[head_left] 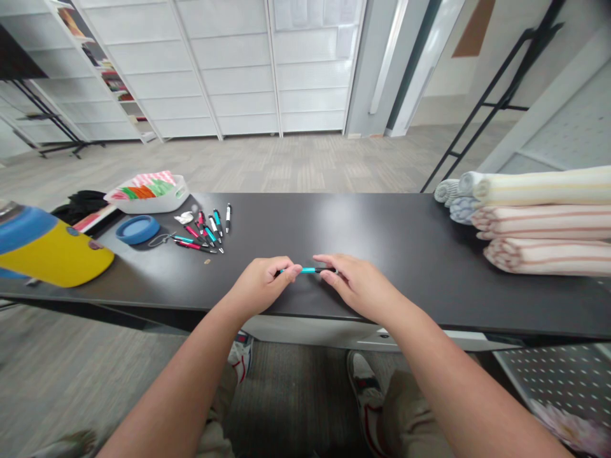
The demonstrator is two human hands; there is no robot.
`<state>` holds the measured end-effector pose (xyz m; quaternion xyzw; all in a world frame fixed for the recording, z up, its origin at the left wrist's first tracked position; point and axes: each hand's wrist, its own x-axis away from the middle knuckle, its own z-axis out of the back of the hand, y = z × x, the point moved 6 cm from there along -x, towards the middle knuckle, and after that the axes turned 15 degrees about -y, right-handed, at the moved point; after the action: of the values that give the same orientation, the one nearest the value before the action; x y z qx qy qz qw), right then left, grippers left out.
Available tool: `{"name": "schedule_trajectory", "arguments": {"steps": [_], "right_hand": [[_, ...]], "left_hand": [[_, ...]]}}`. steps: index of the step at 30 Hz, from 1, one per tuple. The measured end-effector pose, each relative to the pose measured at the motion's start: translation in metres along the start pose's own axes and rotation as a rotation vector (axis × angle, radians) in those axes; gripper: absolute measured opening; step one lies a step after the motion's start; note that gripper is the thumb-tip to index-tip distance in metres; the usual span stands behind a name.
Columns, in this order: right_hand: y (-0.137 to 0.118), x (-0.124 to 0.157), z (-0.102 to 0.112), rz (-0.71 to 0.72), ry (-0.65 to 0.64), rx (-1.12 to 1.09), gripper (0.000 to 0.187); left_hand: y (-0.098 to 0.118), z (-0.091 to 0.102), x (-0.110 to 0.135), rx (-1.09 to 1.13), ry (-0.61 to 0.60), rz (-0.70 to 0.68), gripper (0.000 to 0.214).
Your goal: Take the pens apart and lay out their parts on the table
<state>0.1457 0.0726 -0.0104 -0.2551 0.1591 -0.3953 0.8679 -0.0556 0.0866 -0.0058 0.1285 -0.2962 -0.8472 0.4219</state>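
A turquoise pen with black ends lies level between my hands, close to the front of the dark table. My left hand pinches its left end between thumb and fingers. Around the right, black end my right hand has its thumb and fingers closed, the tip partly hidden behind the thumb. Off to the left, several pens in red, turquoise, white and black lie in a loose heap, with a crumpled white scrap beside them.
A blue ring-shaped lid, a white basket of colourful packets and a yellow-and-blue jug stand at the left. Rolled striped cloths are stacked on the right of the dark table. Its front edge runs under my forearms.
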Motion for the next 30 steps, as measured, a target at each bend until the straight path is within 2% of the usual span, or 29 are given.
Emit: {"name": "schedule_trajectory", "arguments": {"steps": [3, 9, 15, 22, 30], "right_hand": [[-0.003, -0.001, 0.000, 0.041, -0.020, 0.032, 0.025], [-0.002, -0.001, 0.004, 0.056, 0.025, 0.007, 0.013], [0.000, 0.003, 0.007, 0.054, 0.090, -0.017, 0.006], [0.005, 0.008, 0.014, -0.047, 0.095, -0.018, 0.008], [0.025, 0.025, 0.021, -0.180, 0.045, 0.082, 0.014]], "left_hand": [[-0.001, -0.001, -0.001, -0.006, -0.011, -0.005, 0.043], [-0.001, -0.002, -0.001, -0.034, -0.019, 0.012, 0.042], [0.005, 0.001, 0.001, 0.017, -0.025, 0.004, 0.053], [0.002, 0.011, 0.003, 0.035, 0.062, 0.025, 0.046], [-0.003, 0.008, 0.003, 0.078, 0.063, 0.042, 0.034]]}}
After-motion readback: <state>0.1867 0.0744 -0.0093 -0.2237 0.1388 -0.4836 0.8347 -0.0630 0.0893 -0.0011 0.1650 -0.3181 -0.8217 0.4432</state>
